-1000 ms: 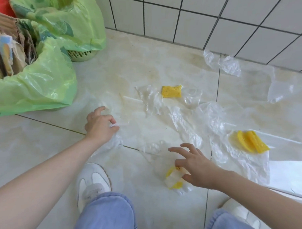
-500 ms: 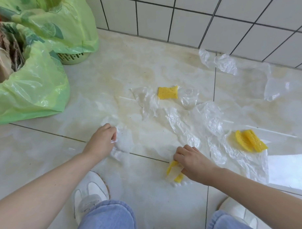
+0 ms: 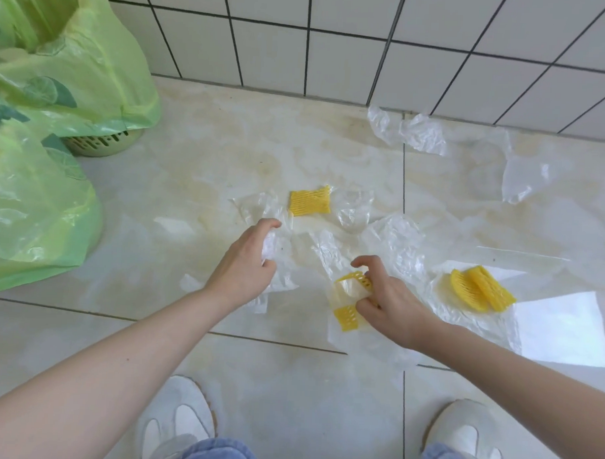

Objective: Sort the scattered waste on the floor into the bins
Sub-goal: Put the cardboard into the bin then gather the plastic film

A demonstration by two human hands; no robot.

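Note:
Clear plastic wrappers and yellow foam nets lie scattered on the pale tiled floor. My left hand (image 3: 245, 261) is closed around a crumpled clear plastic piece (image 3: 271, 249), held just above the floor. My right hand (image 3: 386, 297) grips a yellow foam net wrapped in clear plastic (image 3: 349, 299). A flat yellow net (image 3: 309, 200) lies beyond my hands. A folded pair of yellow nets (image 3: 477, 292) rests on plastic film at the right. Two bins lined with green bags stand at the left: a near bin (image 3: 30, 213) and a far bin (image 3: 77, 67).
More clear plastic sheets (image 3: 407, 130) lie by the white tiled wall (image 3: 335, 41) and at the right (image 3: 522, 178). A shiny white sheet (image 3: 561, 327) lies at the right edge. My white shoes (image 3: 178, 420) stand at the bottom of the view.
Both hands have lifted and moved forward toward the flat yellow net. The left hand has gathered the clear plastic and the right has picked up the wrapped yellow net.

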